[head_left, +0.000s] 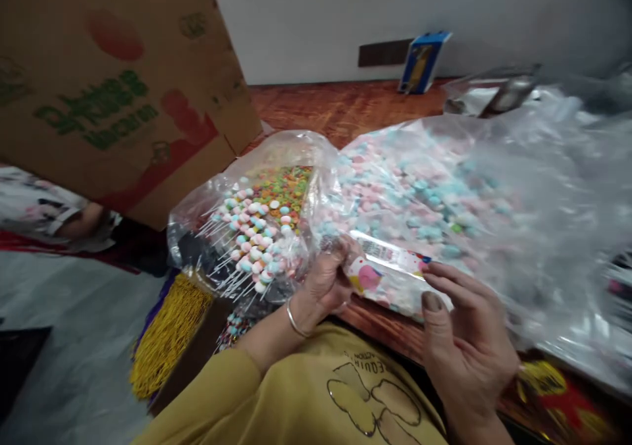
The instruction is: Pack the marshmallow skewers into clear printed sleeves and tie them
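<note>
My left hand [326, 277], with a silver bangle on its wrist, is closed on one end of a clear plastic packet [368, 277] printed with coloured shapes. At the packet's other end, the fingertips of my right hand [467, 333] lie at or against its edge; its thumb stands apart, so the hand is open. Beyond both hands spreads a large clear bag of pink and blue candies [409, 188]. Left of my left hand, white sticks tipped with pastel candies [251, 241] lie in another clear bag. Whether the packet contains anything is hard to see.
A big cardboard box [118, 89] rises at the left. Small orange and green rings [286, 185] fill part of the left bag. A blue box [424, 62] stands at the table's back. Yellow tassels [170, 340] hang lower left. Another person's arm [81, 221] shows at far left.
</note>
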The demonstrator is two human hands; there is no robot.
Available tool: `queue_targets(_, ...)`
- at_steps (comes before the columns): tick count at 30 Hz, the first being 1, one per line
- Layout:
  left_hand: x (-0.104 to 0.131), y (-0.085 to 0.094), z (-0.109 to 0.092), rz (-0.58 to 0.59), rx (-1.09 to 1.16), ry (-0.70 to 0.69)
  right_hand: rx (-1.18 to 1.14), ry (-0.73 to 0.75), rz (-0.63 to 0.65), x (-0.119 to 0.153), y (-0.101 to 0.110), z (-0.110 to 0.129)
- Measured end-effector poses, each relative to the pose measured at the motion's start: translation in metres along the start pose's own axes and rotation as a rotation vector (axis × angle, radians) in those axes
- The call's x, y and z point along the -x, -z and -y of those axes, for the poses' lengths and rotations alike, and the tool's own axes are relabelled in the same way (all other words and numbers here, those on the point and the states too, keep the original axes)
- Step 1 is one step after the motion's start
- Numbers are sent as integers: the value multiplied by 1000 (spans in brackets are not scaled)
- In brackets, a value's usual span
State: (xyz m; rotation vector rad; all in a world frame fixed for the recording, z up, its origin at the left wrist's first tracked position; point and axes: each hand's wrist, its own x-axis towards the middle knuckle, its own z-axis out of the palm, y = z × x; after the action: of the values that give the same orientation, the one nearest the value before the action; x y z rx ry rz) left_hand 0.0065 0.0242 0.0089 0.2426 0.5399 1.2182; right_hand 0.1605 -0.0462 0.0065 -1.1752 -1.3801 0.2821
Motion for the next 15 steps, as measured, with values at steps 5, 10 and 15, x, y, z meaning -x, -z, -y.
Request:
queue_targets(5,56,35,-101,-31,-14,-520,-38,93,340,-16,-49,5)
queue_targets(10,108,89,-161,-61,58,-855,-144,188,615,-30,-130,14)
queue_targets(15,123,126,-166,-168,112,-865,-223,103,778,-43,-202,18)
